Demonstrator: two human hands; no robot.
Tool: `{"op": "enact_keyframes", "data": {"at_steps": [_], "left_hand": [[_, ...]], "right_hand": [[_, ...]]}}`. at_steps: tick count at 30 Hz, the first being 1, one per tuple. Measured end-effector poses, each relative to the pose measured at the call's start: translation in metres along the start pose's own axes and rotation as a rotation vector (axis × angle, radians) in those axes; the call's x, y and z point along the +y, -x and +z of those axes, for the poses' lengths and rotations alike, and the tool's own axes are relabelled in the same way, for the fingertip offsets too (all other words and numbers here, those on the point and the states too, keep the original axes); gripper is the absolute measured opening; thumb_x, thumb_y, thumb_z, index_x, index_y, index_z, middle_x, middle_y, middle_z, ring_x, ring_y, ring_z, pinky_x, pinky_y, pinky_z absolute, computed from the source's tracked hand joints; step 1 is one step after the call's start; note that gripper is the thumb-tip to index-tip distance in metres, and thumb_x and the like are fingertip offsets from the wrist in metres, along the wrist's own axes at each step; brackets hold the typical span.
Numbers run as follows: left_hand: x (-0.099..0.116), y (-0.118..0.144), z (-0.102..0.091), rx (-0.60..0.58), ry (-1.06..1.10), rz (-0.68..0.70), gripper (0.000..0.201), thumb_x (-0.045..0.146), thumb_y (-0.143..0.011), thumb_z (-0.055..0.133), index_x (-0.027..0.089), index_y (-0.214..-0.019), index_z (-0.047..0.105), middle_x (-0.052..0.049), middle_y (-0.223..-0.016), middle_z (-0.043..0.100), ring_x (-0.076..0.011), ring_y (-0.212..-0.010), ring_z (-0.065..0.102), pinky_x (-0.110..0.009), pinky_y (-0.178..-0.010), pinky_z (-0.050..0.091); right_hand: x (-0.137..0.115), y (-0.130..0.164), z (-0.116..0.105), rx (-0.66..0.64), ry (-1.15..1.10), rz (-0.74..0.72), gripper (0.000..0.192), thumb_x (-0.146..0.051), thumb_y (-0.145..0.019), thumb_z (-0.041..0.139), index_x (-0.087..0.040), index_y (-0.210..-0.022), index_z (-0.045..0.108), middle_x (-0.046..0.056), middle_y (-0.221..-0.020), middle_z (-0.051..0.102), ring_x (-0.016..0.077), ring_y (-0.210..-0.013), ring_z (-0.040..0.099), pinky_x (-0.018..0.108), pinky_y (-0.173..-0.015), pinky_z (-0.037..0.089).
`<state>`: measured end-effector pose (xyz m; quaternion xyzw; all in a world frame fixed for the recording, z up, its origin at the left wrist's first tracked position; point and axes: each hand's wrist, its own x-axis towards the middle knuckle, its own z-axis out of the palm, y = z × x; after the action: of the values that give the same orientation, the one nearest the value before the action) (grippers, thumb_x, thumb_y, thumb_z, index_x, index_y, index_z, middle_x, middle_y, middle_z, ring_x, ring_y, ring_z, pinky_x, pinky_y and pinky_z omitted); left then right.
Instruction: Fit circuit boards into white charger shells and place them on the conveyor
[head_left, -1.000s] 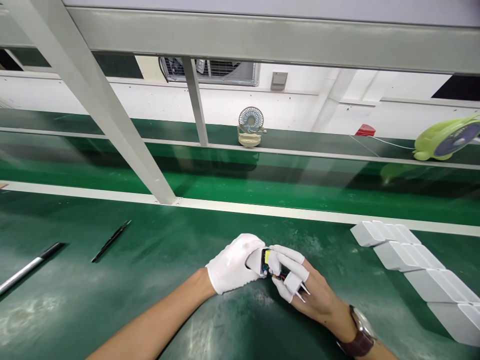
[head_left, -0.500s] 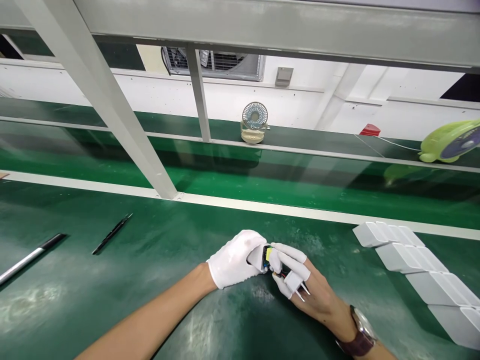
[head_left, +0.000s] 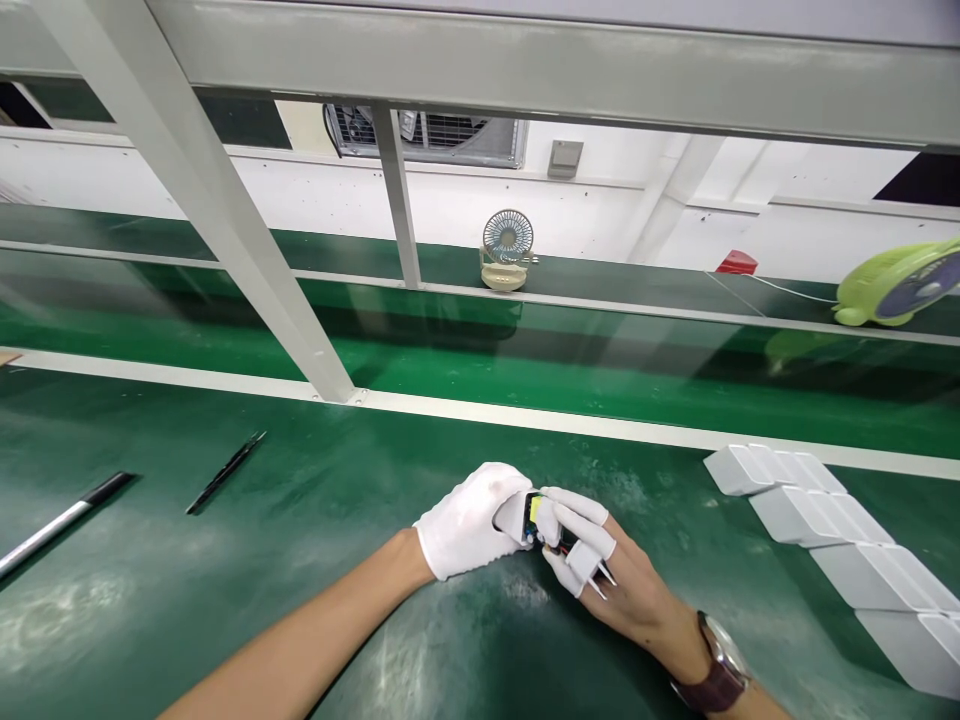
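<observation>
- A wristwatch (head_left: 718, 668) is worn on the right wrist, at the lower edge of the view, over the green bench mat (head_left: 225, 610).
- The right hand (head_left: 600, 565), with white cots on its fingertips, is closed lightly around a small plug piece (head_left: 584, 562) whose two metal pins stick out toward the wrist.
- The left hand (head_left: 469, 520), in a white glove, is curled shut around a white housing (head_left: 514, 517), held just above the mat at mid-bench.
- Between the two hands a small circuit board (head_left: 534, 518) with a yellow part is seen, touching both; thin wires appear to run from it to the plug piece.
- A slip could be judged likely if the board is pushed in crooked: the wires might be pinched or the pins bent against the fingers.
- To the right, a row of white casings (head_left: 825, 525) lies near; a wide sweep of the right elbow could knock it.
- To the left, open mat is left before the black tweezers (head_left: 225, 472) and a metal rod (head_left: 60, 520), both well apart from the hands.
- Beyond, the white rail (head_left: 525, 415), the conveyor belt (head_left: 525, 350) and a slanted frame post (head_left: 225, 230) bound the far side.
</observation>
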<state>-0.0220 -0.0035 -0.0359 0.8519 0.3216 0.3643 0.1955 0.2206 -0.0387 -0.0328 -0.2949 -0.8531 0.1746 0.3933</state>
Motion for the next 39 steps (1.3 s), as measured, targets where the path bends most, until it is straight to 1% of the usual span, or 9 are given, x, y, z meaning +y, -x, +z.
{"op": "enact_keyframes", "data": {"at_steps": [6, 10, 20, 26, 28, 31, 34, 37, 39], "left_hand": [[0.003, -0.004, -0.003, 0.003, -0.004, 0.015, 0.05, 0.026, -0.081, 0.071, 0.02, -0.126, 0.05, -0.012, -0.115, 0.062, -0.0254, -0.11, 0.06, -0.04, -0.094, 0.053], [0.005, -0.006, -0.004, -0.028, -0.003, -0.043, 0.047, 0.025, -0.079, 0.072, 0.021, -0.121, 0.053, -0.011, -0.114, 0.063, -0.0257, -0.108, 0.061, -0.041, -0.093, 0.053], [0.006, -0.006, -0.003, -0.02, -0.011, -0.07, 0.053, 0.022, -0.075, 0.076, 0.022, -0.123, 0.052, -0.011, -0.115, 0.063, -0.0262, -0.108, 0.062, -0.042, -0.093, 0.055], [0.006, -0.003, 0.002, -0.019, -0.017, -0.11, 0.07, 0.028, -0.072, 0.081, 0.024, -0.133, 0.047, -0.012, -0.123, 0.062, -0.0286, -0.112, 0.062, -0.044, -0.093, 0.056], [0.007, -0.003, 0.001, -0.036, -0.038, -0.119, 0.069, 0.026, -0.073, 0.08, 0.025, -0.134, 0.047, -0.012, -0.125, 0.062, -0.0286, -0.113, 0.062, -0.044, -0.095, 0.056], [0.011, -0.008, -0.003, -0.057, -0.088, -0.122, 0.059, 0.028, -0.076, 0.078, 0.024, -0.129, 0.055, -0.011, -0.121, 0.066, -0.0301, -0.114, 0.061, -0.047, -0.099, 0.052], [0.012, -0.013, -0.01, -0.058, -0.061, -0.227, 0.044, 0.033, -0.08, 0.076, 0.026, -0.121, 0.064, -0.007, -0.112, 0.07, -0.0277, -0.108, 0.062, -0.046, -0.095, 0.053], [0.01, -0.015, -0.014, -0.103, 0.114, -0.405, 0.033, 0.035, -0.084, 0.073, 0.026, -0.115, 0.069, -0.005, -0.109, 0.069, -0.0198, -0.096, 0.065, -0.036, -0.086, 0.056], [0.007, -0.015, -0.015, -0.149, 0.219, -0.469, 0.032, 0.037, -0.084, 0.073, 0.025, -0.113, 0.07, -0.004, -0.109, 0.069, -0.0165, -0.088, 0.066, -0.032, -0.081, 0.058]], "right_hand": [[-0.002, -0.002, -0.001, -0.011, -0.011, 0.018, 0.062, -0.007, -0.091, 0.058, -0.017, -0.149, 0.037, 0.02, -0.143, 0.049, 0.0269, -0.131, 0.054, 0.041, -0.104, 0.053], [-0.003, -0.002, -0.003, -0.02, 0.002, 0.042, 0.06, -0.009, -0.092, 0.058, -0.019, -0.148, 0.038, 0.019, -0.144, 0.05, 0.0265, -0.13, 0.055, 0.04, -0.104, 0.053], [-0.001, -0.003, -0.001, 0.011, -0.022, 0.045, 0.061, -0.01, -0.092, 0.059, -0.02, -0.149, 0.039, 0.019, -0.143, 0.051, 0.0263, -0.13, 0.055, 0.039, -0.102, 0.054], [-0.002, -0.005, -0.001, 0.045, -0.064, 0.109, 0.058, -0.015, -0.092, 0.063, -0.019, -0.146, 0.042, 0.017, -0.138, 0.055, 0.026, -0.126, 0.058, 0.039, -0.103, 0.053], [-0.004, -0.005, -0.001, 0.069, -0.065, 0.147, 0.056, -0.02, -0.091, 0.066, -0.02, -0.143, 0.045, 0.016, -0.132, 0.059, 0.025, -0.121, 0.061, 0.037, -0.1, 0.055], [-0.006, -0.005, -0.004, 0.084, -0.07, 0.217, 0.059, -0.028, -0.089, 0.07, -0.02, -0.143, 0.045, 0.014, -0.127, 0.061, 0.0251, -0.115, 0.064, 0.035, -0.097, 0.056], [-0.006, -0.005, -0.01, 0.047, -0.147, 0.267, 0.06, -0.034, -0.092, 0.065, -0.02, -0.145, 0.042, 0.013, -0.127, 0.061, 0.0259, -0.114, 0.064, 0.038, -0.098, 0.055], [-0.004, -0.006, -0.012, 0.061, -0.182, 0.271, 0.044, -0.024, -0.098, 0.055, -0.024, -0.142, 0.048, 0.011, -0.123, 0.062, 0.0237, -0.114, 0.063, 0.038, -0.097, 0.055], [-0.003, -0.007, -0.01, 0.101, -0.127, 0.234, 0.043, -0.017, -0.097, 0.054, -0.025, -0.14, 0.05, 0.011, -0.127, 0.06, 0.0234, -0.117, 0.061, 0.039, -0.098, 0.054]]}}
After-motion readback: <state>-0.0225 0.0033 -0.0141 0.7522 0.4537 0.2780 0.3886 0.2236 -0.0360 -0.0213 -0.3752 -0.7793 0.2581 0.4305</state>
